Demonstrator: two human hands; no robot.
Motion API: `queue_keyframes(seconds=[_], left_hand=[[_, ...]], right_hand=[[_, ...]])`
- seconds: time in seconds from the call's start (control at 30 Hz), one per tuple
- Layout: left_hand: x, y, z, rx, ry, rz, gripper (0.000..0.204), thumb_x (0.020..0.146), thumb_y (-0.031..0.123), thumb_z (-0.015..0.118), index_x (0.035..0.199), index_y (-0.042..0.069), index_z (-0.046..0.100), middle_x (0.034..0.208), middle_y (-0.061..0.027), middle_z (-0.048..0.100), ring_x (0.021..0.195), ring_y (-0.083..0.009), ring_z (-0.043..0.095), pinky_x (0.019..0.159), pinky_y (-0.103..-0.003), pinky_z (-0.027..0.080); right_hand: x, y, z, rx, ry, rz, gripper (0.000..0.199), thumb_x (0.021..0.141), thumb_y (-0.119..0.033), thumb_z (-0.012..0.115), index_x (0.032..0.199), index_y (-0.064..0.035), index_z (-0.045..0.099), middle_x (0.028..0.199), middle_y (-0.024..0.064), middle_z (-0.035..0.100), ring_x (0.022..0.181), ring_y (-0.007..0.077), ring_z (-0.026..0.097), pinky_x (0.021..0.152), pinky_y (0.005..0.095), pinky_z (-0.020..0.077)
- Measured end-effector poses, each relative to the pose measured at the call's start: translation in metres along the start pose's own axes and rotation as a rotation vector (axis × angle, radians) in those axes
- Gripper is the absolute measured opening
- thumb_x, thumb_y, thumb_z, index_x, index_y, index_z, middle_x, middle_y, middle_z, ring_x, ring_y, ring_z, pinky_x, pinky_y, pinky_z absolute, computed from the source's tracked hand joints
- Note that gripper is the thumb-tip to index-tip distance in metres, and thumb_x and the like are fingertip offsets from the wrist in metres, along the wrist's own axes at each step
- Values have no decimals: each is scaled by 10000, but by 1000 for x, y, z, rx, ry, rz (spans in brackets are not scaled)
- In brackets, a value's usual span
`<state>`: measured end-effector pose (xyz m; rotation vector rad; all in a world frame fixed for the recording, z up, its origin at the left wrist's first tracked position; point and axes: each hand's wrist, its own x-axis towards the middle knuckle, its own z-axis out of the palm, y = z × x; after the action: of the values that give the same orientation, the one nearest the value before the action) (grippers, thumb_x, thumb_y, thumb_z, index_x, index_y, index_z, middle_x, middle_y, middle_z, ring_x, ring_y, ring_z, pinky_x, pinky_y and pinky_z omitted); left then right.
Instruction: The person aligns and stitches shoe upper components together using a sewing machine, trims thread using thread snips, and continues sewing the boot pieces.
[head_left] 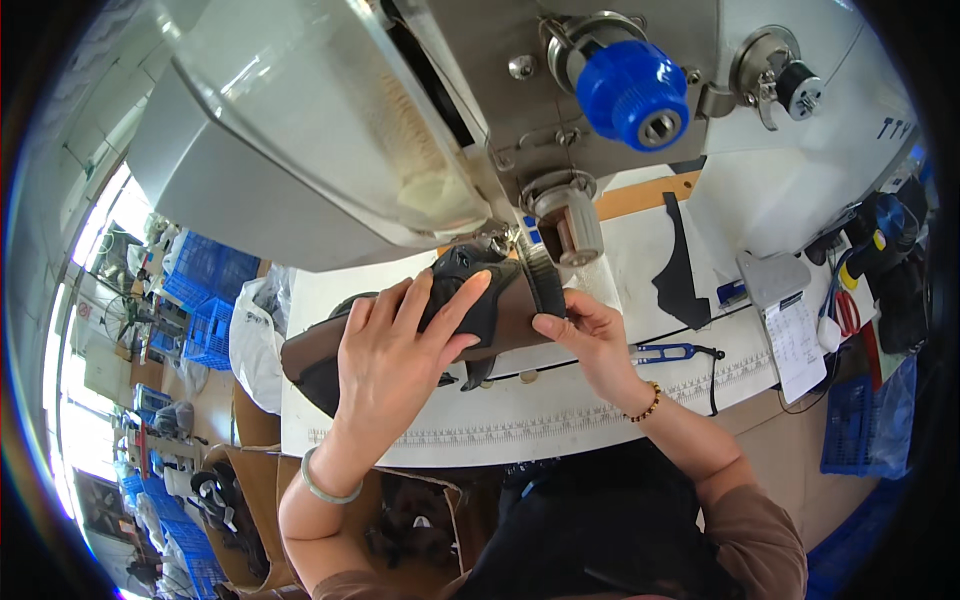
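A brown and black leather-like workpiece lies under the head of a sewing machine. My left hand rests on top of it with the fingers stretched and spread, over a folded black part. At the workpiece's right edge, the thumb and fingers of my right hand pinch it close to a dark ridged strip. The needle area is just beyond my hands, partly hidden by the machine's metal parts. Whether the left fingertips reach under the black fold cannot be seen.
A black cut piece lies on the white table to the right. Near it are a blue-handled tool, a paper sheet and red-handled scissors. Cardboard boxes stand below left. A blue tension knob juts out above.
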<state>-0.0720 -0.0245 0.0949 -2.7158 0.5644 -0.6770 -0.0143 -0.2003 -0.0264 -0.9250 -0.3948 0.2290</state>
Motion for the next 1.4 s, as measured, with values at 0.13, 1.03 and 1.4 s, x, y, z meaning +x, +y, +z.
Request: queue_keyframes(seconds=[0.13, 1.03, 1.4], left_hand=[[2, -3, -1, -14, -1, 15, 623, 700, 330, 683, 1288, 237, 500, 1045, -86, 565, 905, -209, 538, 739, -330, 394], [6, -2, -7, -192, 13, 51, 510, 713, 388, 697, 1196, 257, 594, 1020, -90, 543, 811, -236, 541, 742, -343, 425], [2, 10, 21, -130, 169, -35, 491, 725, 390, 685, 1190, 259, 597, 1053, -93, 557, 853, -233, 570, 754, -349, 460]], right_hand=[[1, -2, 4, 11, 18, 14, 119, 842, -100, 659, 917, -13, 627, 835, -35, 591, 765, 24, 480, 693, 188, 396], [-19, -31, 2, -1, 35, 278, 394, 930, -343, 512, 1006, 32, 609, 918, 26, 625, 814, 53, 548, 702, 197, 438], [17, -34, 5, -140, -73, 95, 223, 873, -218, 626, 944, -6, 629, 798, -36, 591, 726, 10, 490, 616, 182, 420]])
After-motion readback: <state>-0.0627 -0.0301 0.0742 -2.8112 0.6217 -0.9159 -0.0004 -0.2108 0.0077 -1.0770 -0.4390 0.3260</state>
